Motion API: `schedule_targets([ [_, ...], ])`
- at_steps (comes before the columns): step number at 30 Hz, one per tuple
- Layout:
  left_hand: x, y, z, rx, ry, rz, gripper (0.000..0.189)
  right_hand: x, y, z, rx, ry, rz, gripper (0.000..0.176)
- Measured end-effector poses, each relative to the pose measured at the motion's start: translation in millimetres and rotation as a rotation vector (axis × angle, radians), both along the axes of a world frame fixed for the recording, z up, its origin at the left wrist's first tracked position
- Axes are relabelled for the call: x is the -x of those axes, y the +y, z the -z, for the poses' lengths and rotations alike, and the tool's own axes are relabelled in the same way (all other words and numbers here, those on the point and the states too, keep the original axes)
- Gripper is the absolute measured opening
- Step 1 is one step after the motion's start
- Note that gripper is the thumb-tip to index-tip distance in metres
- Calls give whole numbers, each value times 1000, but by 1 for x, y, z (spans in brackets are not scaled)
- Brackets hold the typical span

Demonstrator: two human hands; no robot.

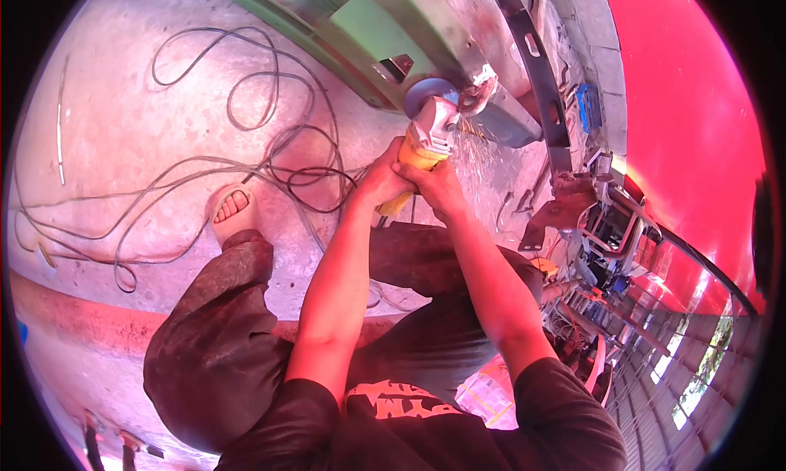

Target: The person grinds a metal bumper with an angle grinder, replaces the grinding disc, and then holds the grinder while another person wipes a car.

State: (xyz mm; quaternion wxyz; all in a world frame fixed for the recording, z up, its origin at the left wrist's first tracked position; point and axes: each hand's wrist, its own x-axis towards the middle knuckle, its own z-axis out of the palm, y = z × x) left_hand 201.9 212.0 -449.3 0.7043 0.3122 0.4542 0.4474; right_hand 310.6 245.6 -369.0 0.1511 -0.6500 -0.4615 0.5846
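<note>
A yellow angle grinder (423,153) with a silver head is held in both hands at the upper middle. My left hand (383,176) wraps round its body from the left side, and my right hand (438,186) grips it from the right. The grinder's round disc (429,94) is at the end of a green metal panel (381,29), beside a rough, bare patch of metal (481,88). Sparks (483,156) fly downward to the right of the grinder head. The exact contact point of the disc is hidden.
Black cables (270,156) lie looped on the concrete floor (164,127) at the left, near my foot (233,209). A dark perforated metal bar (544,82) stands right of the panel. Metal parts and tools (610,225) crowd the right side, below a red surface (688,119).
</note>
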Motion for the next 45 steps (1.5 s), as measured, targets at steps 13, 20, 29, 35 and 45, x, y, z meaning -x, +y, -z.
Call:
schedule_targets([
  [13,10,1,-6,-10,-19,11,77,7,-2,-2,22,79,39,54],
  [20,4,6,8,-103,-101,33,84,1,-3,9,-108,-3,2,53],
  [29,7,3,-3,-8,-40,17,83,-5,-1,11,-61,-44,-25,57],
  [35,15,3,-22,66,-22,10,81,4,1,-1,13,43,-9,58],
  [45,8,7,4,-42,-21,34,83,7,-1,2,-9,37,11,57],
])
